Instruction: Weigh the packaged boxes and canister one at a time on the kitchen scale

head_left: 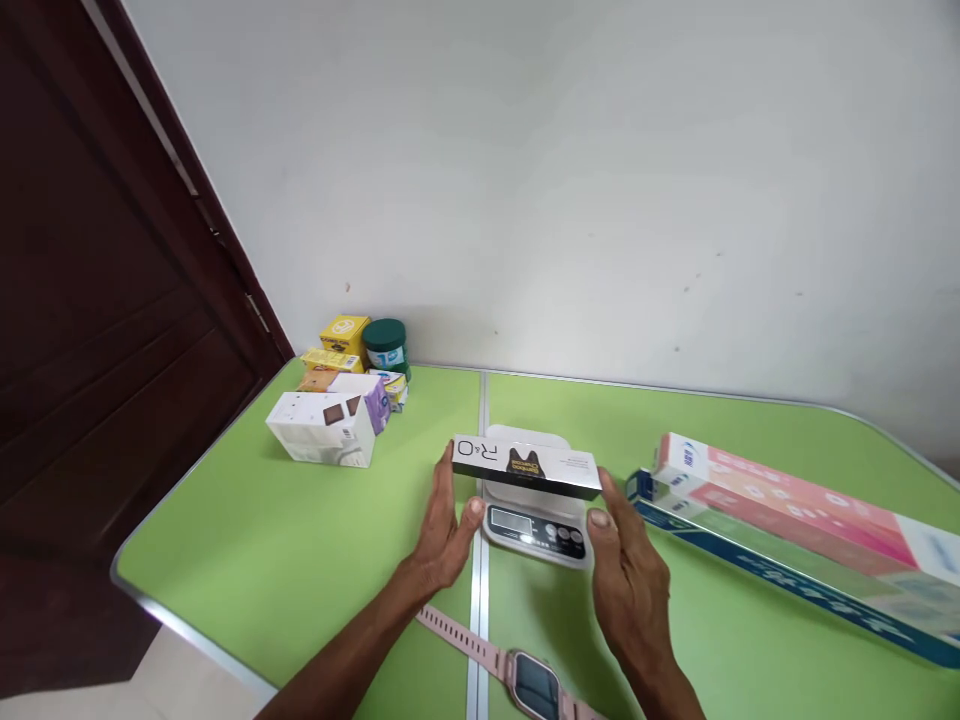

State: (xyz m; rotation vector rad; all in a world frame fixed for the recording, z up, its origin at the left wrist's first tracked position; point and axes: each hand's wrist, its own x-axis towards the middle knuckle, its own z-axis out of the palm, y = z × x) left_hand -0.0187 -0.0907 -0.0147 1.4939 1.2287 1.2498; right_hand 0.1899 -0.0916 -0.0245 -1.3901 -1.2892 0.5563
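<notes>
A long black-and-white box (525,463) lies across a small white digital scale (534,530) in the middle of the green table (300,560). My left hand (442,535) stands at the box's left end with its fingers stretched upward against it and its thumb by the scale. At the right end, my right hand (630,580) has its fingers straight and its thumb near the scale's corner. Both hands flank the box with no fingers wrapped around it.
A pink smartwatch (525,682) lies at the near edge between my forearms. Long pink and blue boxes (787,525) lie at the right. A white box (322,428), small packets, a yellow box (343,333) and a green jar (386,346) crowd the far left corner. A dark door (90,300) stands left.
</notes>
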